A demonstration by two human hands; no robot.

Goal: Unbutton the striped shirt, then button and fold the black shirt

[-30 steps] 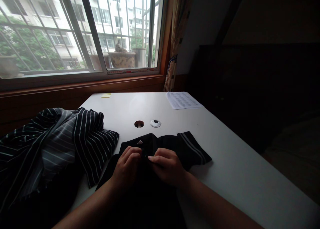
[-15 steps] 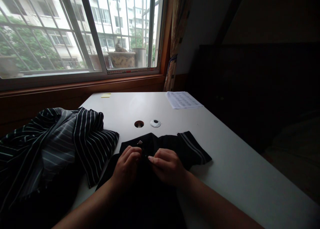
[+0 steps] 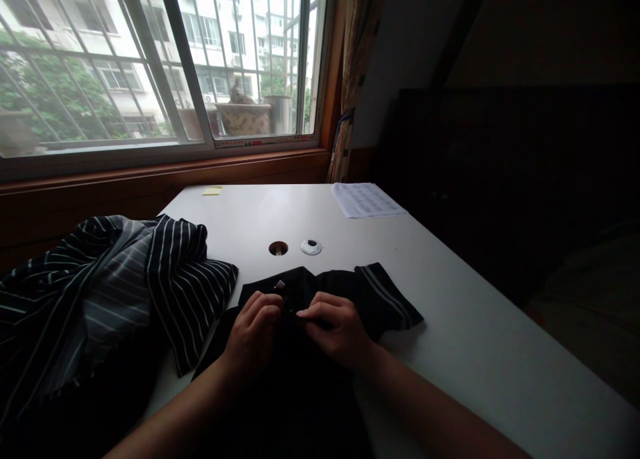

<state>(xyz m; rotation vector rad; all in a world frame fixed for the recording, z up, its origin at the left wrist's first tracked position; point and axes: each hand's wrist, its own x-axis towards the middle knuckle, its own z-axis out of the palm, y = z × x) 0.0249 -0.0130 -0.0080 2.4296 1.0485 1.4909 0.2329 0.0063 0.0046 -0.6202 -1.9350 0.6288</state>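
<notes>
A black short-sleeved shirt (image 3: 345, 282) lies on the white table in front of me, its sleeve with grey stripes spread to the right. My left hand (image 3: 256, 325) is closed on the shirt's fabric near the collar, where a small pale label (image 3: 279, 285) shows. Just to the right, my right hand (image 3: 336, 329) pinches the front of the same shirt with thumb and forefinger. A tiny bright dot, perhaps a button, shows between the hands. Exactly what the fingertips grip is too dark to make out.
A black-and-white striped garment (image 3: 185, 279) is heaped on the left. Behind the shirt, the white table (image 3: 450, 299) has a round hole (image 3: 278, 249) and a loose round cover (image 3: 311, 247). Printed sheets (image 3: 367, 200) and a yellow note (image 3: 212, 191) lie by the far edge.
My right thumb and forefinger have shifted slightly at the shirt front, the thumb now lower and apart from the fingertip. My left hand and the shirt stay almost still.
</notes>
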